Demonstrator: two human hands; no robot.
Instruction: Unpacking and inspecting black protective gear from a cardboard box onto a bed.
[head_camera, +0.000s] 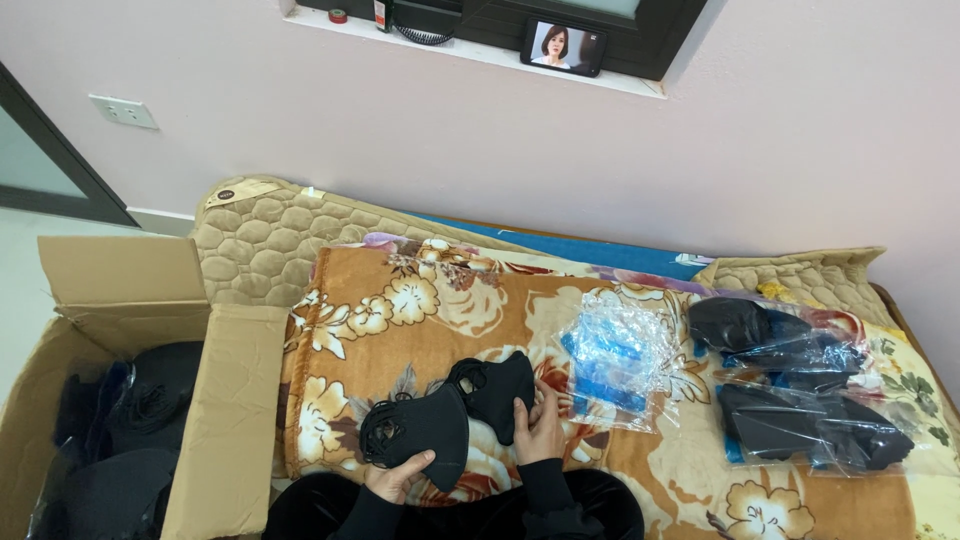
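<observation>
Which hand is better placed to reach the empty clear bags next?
Right, probably. The right hand rests on a black mask beside the clear bags; the left hand holds another mask farther away.

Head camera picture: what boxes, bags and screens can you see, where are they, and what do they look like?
Cardboard box: far left, brown, flaps open, dark masks inside.
Empty clear bags: middle of the flowery blanket, shiny with blue print.
Filled clear bags: right, stacked, holding black masks.
Small screen: on the window ledge, black frame, lit picture.
Black masks: held by the left hand and right hand.
</observation>
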